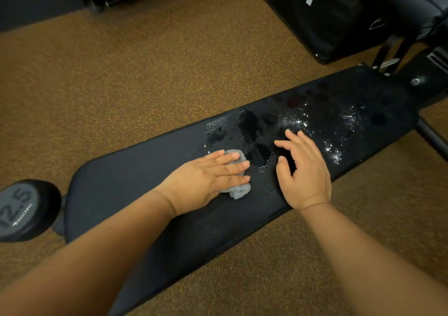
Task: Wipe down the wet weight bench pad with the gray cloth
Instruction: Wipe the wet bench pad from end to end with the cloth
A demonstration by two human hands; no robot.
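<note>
The weight bench pad [135,189] runs as a long black strip from lower left to upper right across the speckled brown floor [121,78], its rounded end toward the left. Water beads and glistens on the upper right half [339,126], with darker smeared patches near the middle.

The gray cloth [238,190], bunched into a small wad, lies on the pad's middle just left of the wet patch. The left hand [208,177] lies flat on top of it, fingers straight and together, pointing right along the pad; its grip is open, pressing the cloth down rather than clutching it.

The right hand [303,170] is just beside it, its grip open with fingers spread, fingertips at the wet surface, holding nothing.

A dumbbell [21,209] marked 12.5 sits at the pad's left end.
</note>
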